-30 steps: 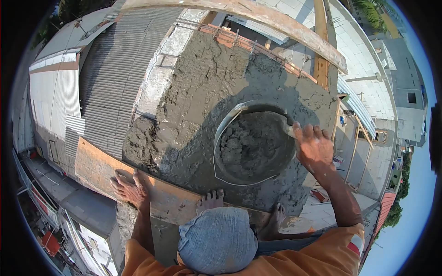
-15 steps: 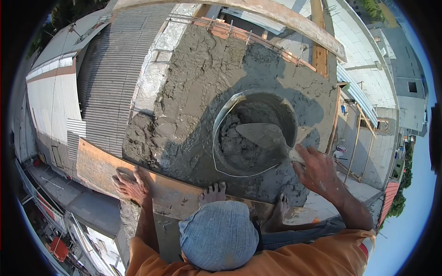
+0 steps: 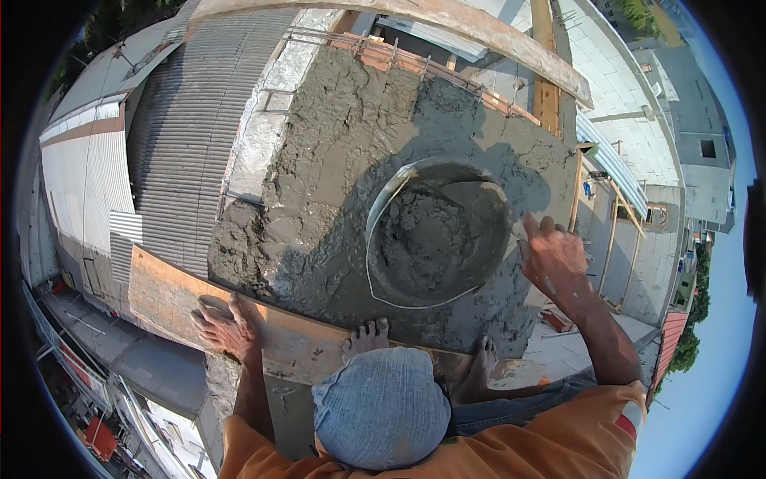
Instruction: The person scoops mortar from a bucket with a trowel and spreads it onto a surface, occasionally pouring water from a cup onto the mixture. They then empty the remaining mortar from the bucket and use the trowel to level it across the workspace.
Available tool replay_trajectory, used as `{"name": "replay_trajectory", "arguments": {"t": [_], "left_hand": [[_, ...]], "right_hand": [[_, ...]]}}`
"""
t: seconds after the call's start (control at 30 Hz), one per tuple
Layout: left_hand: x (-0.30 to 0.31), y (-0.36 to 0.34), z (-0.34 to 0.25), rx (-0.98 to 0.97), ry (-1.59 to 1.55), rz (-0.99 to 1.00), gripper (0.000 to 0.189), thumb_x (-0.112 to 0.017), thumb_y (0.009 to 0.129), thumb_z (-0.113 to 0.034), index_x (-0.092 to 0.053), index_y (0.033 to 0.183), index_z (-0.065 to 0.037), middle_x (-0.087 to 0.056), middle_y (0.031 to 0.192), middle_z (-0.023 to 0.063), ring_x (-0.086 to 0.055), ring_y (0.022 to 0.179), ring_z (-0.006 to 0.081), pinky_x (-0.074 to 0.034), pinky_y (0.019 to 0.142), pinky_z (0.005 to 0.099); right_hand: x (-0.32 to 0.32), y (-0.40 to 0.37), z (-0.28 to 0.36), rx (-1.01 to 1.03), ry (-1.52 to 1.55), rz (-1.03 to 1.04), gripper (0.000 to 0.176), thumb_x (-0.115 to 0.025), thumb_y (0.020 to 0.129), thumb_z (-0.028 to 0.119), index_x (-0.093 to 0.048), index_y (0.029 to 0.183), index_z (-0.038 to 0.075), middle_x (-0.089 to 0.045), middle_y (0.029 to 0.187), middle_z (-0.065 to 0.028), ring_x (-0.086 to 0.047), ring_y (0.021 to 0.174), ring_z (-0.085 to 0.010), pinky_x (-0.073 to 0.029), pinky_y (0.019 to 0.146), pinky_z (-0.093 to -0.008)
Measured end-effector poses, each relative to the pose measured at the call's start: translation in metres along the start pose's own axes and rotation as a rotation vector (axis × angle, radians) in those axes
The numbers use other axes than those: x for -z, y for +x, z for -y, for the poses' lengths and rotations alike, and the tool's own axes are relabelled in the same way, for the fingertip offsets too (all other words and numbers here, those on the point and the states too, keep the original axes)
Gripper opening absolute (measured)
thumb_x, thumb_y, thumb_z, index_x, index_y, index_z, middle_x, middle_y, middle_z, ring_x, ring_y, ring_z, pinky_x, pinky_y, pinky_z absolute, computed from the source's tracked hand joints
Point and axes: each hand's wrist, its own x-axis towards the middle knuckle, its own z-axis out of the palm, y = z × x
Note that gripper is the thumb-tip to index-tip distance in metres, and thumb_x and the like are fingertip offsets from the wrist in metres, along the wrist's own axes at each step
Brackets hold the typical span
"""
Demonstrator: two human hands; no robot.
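A round bucket [image 3: 383, 271] of wet grey mortar [image 3: 423, 231] stands on freshly spread concrete [image 3: 323, 152]. My right hand [image 3: 554, 259] is closed round the handle of a trowel [image 3: 479, 199] at the bucket's right side. The trowel's blade lies inside the bucket near its upper right wall, partly in shadow. On the left, my left hand [image 3: 227, 329] rests on a wooden board [image 3: 299, 339] with its fingers spread, holding nothing.
Bare feet [image 3: 367, 338] stand at the board's edge. Reinforcing bars [image 3: 391, 52] and a long plank [image 3: 479, 32] cross the far side. A corrugated roof [image 3: 191, 136] lies left, and block walls [image 3: 638, 144] rise at the right.
My right hand has moved slightly right and up, with the trowel. The blade has shifted from the middle of the mortar to the bucket's upper right. My left hand stays on the board.
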Motion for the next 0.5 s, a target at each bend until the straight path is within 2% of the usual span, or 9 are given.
{"name": "replay_trajectory", "arguments": {"t": [0.13, 0.17, 0.23, 0.4, 0.43, 0.5], "left_hand": [[-0.004, 0.001, 0.006, -0.004, 0.039, -0.009, 0.084, -0.055, 0.085, -0.064, -0.032, 0.149, -0.014, -0.023, 0.154, 0.0172, -0.019, 0.142, 0.0349, -0.013, 0.116, 0.0505], [-0.006, 0.001, 0.007, 0.008, 0.029, -0.012, 0.085, -0.054, 0.085, -0.065, -0.032, 0.149, -0.014, -0.023, 0.154, 0.0173, -0.019, 0.143, 0.0348, -0.012, 0.116, 0.0507], [-0.006, 0.001, 0.004, 0.026, 0.032, 0.005, 0.086, -0.052, 0.085, -0.068, -0.031, 0.150, -0.016, -0.022, 0.154, 0.0177, -0.018, 0.143, 0.0346, -0.011, 0.116, 0.0512], [-0.005, -0.002, 0.005, 0.029, 0.058, 0.020, 0.085, -0.051, 0.087, -0.065, -0.028, 0.151, -0.014, -0.019, 0.155, 0.0213, -0.015, 0.144, 0.0367, -0.010, 0.116, 0.0530], [-0.005, -0.002, 0.006, 0.002, 0.041, -0.002, 0.084, -0.052, 0.087, -0.064, -0.030, 0.150, -0.014, -0.022, 0.154, 0.0201, -0.017, 0.143, 0.0361, -0.011, 0.116, 0.0521], [-0.005, 0.000, 0.003, -0.020, 0.045, -0.028, 0.081, -0.054, 0.088, -0.061, -0.032, 0.148, -0.012, -0.025, 0.152, 0.0197, -0.020, 0.142, 0.0357, -0.013, 0.115, 0.0512]], "right_hand": [[-0.056, 0.040, 0.033, 0.208, 0.103, 0.078, 0.021, -0.066, 0.073, 0.013, -0.057, 0.085, -0.002, -0.064, 0.075, -0.0192, -0.068, 0.070, -0.0360, -0.056, 0.062, -0.0437], [-0.058, 0.045, 0.035, 0.200, 0.101, 0.073, 0.021, -0.066, 0.073, 0.013, -0.057, 0.085, -0.002, -0.064, 0.075, -0.0192, -0.068, 0.070, -0.0360, -0.056, 0.062, -0.0437], [-0.058, 0.047, 0.032, 0.221, 0.208, 0.176, 0.030, -0.068, 0.077, 0.019, -0.059, 0.096, -0.002, -0.063, 0.076, -0.0195, -0.068, 0.071, -0.0364, -0.056, 0.063, -0.0461], [-0.049, 0.037, 0.030, 0.137, 0.340, 0.335, 0.028, -0.066, 0.082, 0.023, -0.062, 0.094, -0.002, -0.066, 0.078, -0.0235, -0.067, 0.078, -0.0405, -0.054, 0.070, -0.0498], [-0.050, 0.037, 0.033, 0.083, 0.389, 0.383, 0.028, -0.066, 0.083, 0.025, -0.063, 0.095, -0.001, -0.067, 0.081, -0.0240, -0.067, 0.081, -0.0414, -0.053, 0.072, -0.0509], [-0.061, 0.047, 0.040, 0.099, 0.390, 0.381, 0.029, -0.066, 0.084, 0.026, -0.063, 0.096, 0.000, -0.067, 0.082, -0.0234, -0.067, 0.082, -0.0418, -0.053, 0.073, -0.0510]]}}
